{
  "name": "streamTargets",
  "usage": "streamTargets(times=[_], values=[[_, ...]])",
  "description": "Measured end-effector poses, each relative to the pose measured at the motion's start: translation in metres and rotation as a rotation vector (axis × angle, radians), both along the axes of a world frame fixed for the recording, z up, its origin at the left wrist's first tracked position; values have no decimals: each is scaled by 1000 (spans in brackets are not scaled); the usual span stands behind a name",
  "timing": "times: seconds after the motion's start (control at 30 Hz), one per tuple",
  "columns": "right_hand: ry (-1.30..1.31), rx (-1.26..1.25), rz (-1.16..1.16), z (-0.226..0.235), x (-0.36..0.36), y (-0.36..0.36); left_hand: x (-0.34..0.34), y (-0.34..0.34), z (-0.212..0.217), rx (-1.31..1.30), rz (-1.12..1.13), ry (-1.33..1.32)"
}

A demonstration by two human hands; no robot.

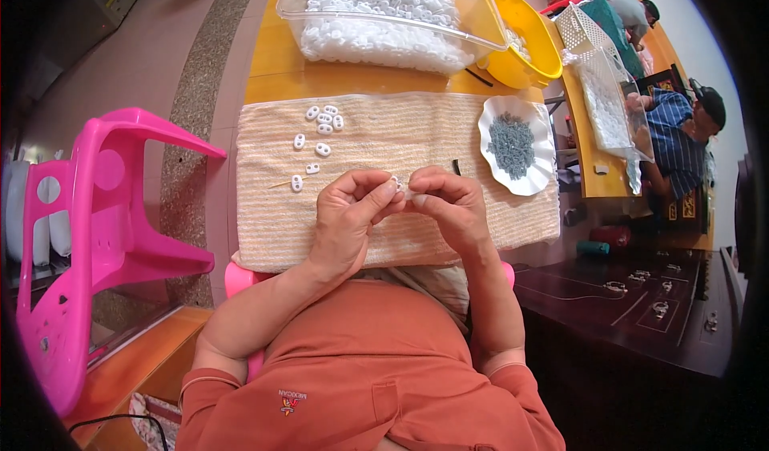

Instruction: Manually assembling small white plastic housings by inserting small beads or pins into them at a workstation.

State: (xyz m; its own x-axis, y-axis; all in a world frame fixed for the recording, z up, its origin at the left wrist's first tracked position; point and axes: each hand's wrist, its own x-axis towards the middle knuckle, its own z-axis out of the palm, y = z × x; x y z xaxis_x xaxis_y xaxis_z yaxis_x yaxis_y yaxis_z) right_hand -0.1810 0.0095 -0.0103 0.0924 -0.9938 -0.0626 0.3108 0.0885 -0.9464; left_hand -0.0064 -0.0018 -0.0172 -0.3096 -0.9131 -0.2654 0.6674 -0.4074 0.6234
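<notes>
A yellow table (pixel 272 70) carries a beige striped towel (pixel 376 227) spread across its near edge, and beyond the towel sits a clear plastic tray (pixel 292 2) heaped with small white plastic pieces, with a yellow bucket (pixel 533 46) just to its right. A pink plastic chair (pixel 104 227) stands on the floor to the person's left. On the towel's right end rests a white scalloped plate (pixel 490 142) holding a pile of small grey bits. Over the middle of the towel the left hand (pixel 348 219) and right hand (pixel 452 207) meet, fingertips pinched together on one small white piece (pixel 398 184) held between them just above the cloth. Near the towel's upper left lies a loose scatter of white oval pieces (pixel 323 122), well apart from the hands.
</notes>
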Motion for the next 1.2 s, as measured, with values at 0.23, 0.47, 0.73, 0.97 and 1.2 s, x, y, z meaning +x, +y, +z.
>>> streamTargets(times=[0.23, 0.47, 0.73, 0.97, 1.2], values=[[2, 104, 29, -2, -6, 0, 0, 1, 0, -5, -28, 1], [-16, 68, 18, -8, -5, 1, -2, 3, -3, 0, -35, -1], [-53, 103, 31, -9, -2, 2, -3, 4, -4, 11, -37, -2], [15, 91, 27, -16, -2, 3, -4, 3, -4, 9, -41, -7], [-9, 56, 73, -17, -5, 0, -5, 4, -3, -2, -63, -7]])
